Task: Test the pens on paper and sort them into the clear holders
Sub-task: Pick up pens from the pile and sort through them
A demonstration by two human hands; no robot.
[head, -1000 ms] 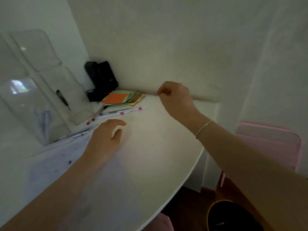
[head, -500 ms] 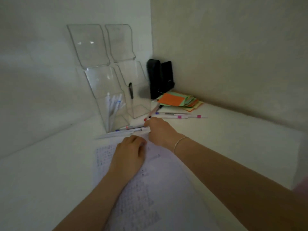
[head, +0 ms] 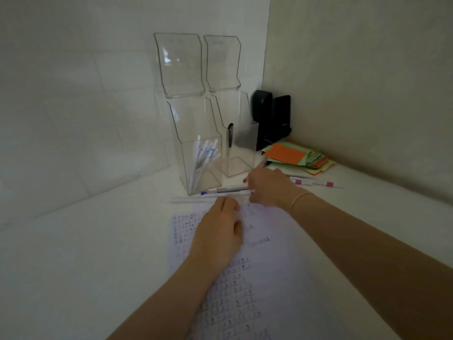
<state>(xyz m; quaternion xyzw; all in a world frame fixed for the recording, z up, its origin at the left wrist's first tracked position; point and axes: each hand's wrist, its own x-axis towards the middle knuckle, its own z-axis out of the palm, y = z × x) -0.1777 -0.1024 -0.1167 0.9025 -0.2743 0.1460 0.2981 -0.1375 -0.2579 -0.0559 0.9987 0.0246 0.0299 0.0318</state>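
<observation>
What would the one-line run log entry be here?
right hand: grips white pen | left hand: rests on paper | left holder: white pens | right holder: black pen

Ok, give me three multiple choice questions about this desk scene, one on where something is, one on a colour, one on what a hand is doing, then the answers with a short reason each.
1. Where are the sorted white pens standing?
A. In the left clear holder
B. On the sticky notes
C. Under the printed sheet

2. What colour is the top note on the paper stack by the wall?
A. Blue
B. Orange
C. Black

3. What is the right hand doing?
A. Resting flat on the wall
B. Holding the black stapler
C. Pinching a pen that lies in front of the holders

Answers:
1. A, several white pens lean inside the left holder, while the right holder has one dark pen.
2. B, an orange note lies on top of green and yellow ones.
3. C, its fingers curl on the pen's end, while the left hand rests on the printed sheet.
</observation>
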